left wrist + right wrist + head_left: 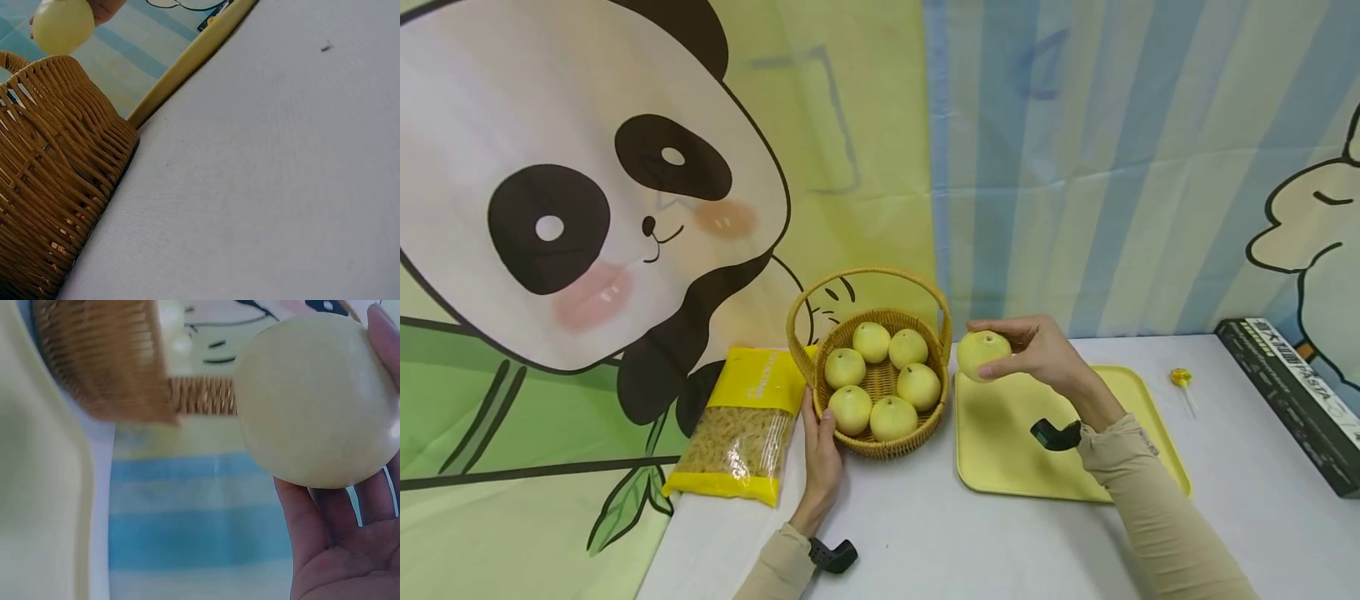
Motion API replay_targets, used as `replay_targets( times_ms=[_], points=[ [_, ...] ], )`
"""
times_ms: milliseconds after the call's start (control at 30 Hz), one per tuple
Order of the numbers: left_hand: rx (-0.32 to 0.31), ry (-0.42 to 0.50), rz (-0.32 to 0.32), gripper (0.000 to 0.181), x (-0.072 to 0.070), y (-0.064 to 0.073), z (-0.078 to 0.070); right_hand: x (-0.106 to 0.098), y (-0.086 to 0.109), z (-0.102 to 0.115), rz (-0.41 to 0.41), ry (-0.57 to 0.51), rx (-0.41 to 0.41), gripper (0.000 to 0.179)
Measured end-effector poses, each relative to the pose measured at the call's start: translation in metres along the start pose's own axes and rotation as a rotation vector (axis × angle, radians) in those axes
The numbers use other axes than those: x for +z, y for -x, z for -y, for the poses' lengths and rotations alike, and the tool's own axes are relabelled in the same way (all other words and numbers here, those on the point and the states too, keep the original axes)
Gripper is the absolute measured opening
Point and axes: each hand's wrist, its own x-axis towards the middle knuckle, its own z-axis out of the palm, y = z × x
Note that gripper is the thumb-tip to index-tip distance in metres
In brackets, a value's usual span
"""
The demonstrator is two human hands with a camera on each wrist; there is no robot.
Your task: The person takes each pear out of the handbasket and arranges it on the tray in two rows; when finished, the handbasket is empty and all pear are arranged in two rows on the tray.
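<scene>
My right hand holds a round pale-yellow pear between thumb and fingers, raised above the left part of a yellow tray. In the right wrist view the pear fills much of the upper right, with fingers beneath it. Left of the tray stands a wicker basket with an upright handle, holding several similar pears around a bare middle. My left hand rests against the basket's left side, its fingers straight along the outer wall. The left wrist view shows the woven wall, but not that hand's fingers.
A yellow bag of pasta lies left of the basket. Right of the tray are a wrapped lollipop and a long dark pasta box. A printed curtain hangs behind the white table.
</scene>
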Motion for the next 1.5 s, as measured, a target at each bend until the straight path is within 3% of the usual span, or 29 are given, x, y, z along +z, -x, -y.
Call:
replay_targets(
  times_ms=[333,833,1500],
  points=[
    [-0.002,0.009,-0.003,0.06,-0.001,0.001,-0.001,-0.018,0.003,-0.034,-0.08,-0.033,0.039,0.067],
    [0.002,-0.004,-0.013,0.06,-0.001,0.002,-0.002,-0.01,-0.004,-0.092,-0.133,-0.052,0.161,0.072],
    [-0.004,-0.025,-0.016,0.059,-0.001,0.0,-0.001,-0.001,-0.009,-0.103,-0.132,-0.097,0.16,0.073]
  ],
)
